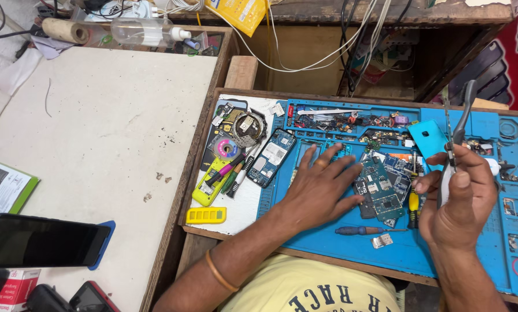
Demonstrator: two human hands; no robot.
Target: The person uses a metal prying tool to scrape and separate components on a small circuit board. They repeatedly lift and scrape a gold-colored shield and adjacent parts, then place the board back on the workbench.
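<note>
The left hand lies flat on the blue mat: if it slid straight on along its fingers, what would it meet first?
The left hand points up and right. Its fingertips are already at the stack of green and blue circuit boards, so it would probably meet those first; actual contact is unclear.

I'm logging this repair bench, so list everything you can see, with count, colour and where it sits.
repair mat: one, blue, right bench under both hands
circuit boards: several, green and blue, mat centre, at left fingertips
screwdriver: one, blue handle, mat front edge
phone body: one, dark blue, left of mat
phone cover: one, cyan, mat top
solder wire spool: one, pink and grey, white board left of mat
yellow tray: one, front left of mat
smartphone: one, black, left table edge
plastic bottle: one, clear, lying at table back
left hand: flat on the mat, fingers spread
right hand: shut on a white-handled tool
</note>
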